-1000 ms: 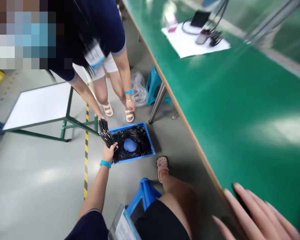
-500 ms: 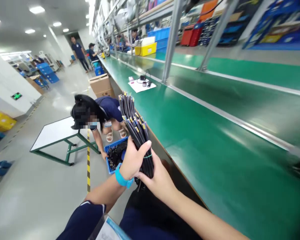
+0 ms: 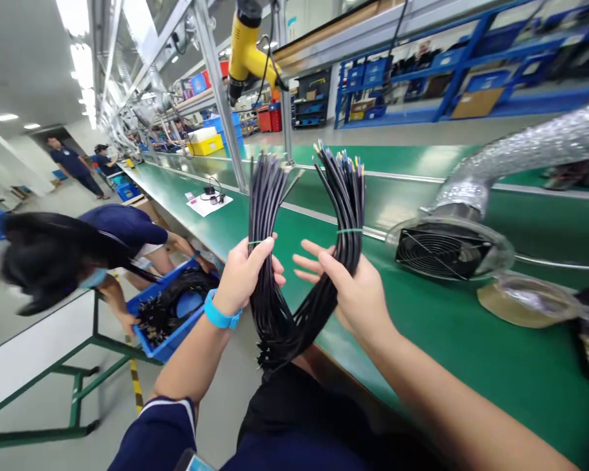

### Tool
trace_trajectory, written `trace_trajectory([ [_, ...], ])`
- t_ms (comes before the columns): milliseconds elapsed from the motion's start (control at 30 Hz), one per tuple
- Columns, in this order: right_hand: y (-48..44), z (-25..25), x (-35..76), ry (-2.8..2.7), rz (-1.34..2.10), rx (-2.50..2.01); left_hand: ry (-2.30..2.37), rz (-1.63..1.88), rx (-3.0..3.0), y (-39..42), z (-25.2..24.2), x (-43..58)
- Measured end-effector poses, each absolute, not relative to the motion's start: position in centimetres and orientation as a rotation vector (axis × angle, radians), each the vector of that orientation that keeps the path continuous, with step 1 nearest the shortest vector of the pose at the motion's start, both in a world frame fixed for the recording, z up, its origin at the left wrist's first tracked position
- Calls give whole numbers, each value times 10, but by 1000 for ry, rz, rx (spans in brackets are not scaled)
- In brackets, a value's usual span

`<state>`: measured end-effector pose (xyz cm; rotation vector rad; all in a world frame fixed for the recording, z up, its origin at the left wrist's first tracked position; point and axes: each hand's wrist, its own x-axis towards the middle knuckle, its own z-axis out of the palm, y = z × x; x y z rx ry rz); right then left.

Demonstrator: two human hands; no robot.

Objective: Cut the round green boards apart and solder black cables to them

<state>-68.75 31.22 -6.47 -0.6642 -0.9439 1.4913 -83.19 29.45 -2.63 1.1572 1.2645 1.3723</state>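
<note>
A bundle of black cables point(image 3: 299, 327) hangs in a U shape between my hands, both of its ends pointing up. Green bands tie it near each end, and coloured wire tips show at the right end. My left hand point(image 3: 252, 271) is wrapped round the left leg of the bundle, just under its band. Around the right leg, my right hand point(image 3: 356, 291) grips with thumb and palm while some of its fingers stretch out to the left. The bottom of the bend hangs above my lap.
A co-worker point(image 3: 127, 229) bends at the left, holding a blue crate point(image 3: 171, 347) of black cables beside a white-topped table point(image 3: 39, 353). The green workbench point(image 3: 436, 353) runs along my right, bearing a fan with a silver duct point(image 3: 442, 248). A yellow power tool point(image 3: 248, 52) hangs above.
My hands have moved apart, spreading the bundle from one clump into an open U. My view has turned right. The co-worker has lifted the blue crate off the floor.
</note>
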Motion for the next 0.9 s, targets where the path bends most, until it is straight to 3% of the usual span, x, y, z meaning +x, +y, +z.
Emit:
trace_trajectory([
  [267, 346, -58, -707, -828, 1397, -614, 1417, 1526, 1787, 343, -34, -795],
  [467, 339, -72, -681, -760, 1491, -679, 853, 994, 1433, 346, -70, -802],
  [633, 366, -82, -629, -1396, 992, -1072, 702, 513, 1132, 343, -92, -784],
  [767, 388, -78, -579, -1662, 575, -964, 739, 594, 1056, 347, -83, -769],
  [900, 390, -81, -577, -1510, 592, -882, 802, 613, 1075, 352, -75, -762],
])
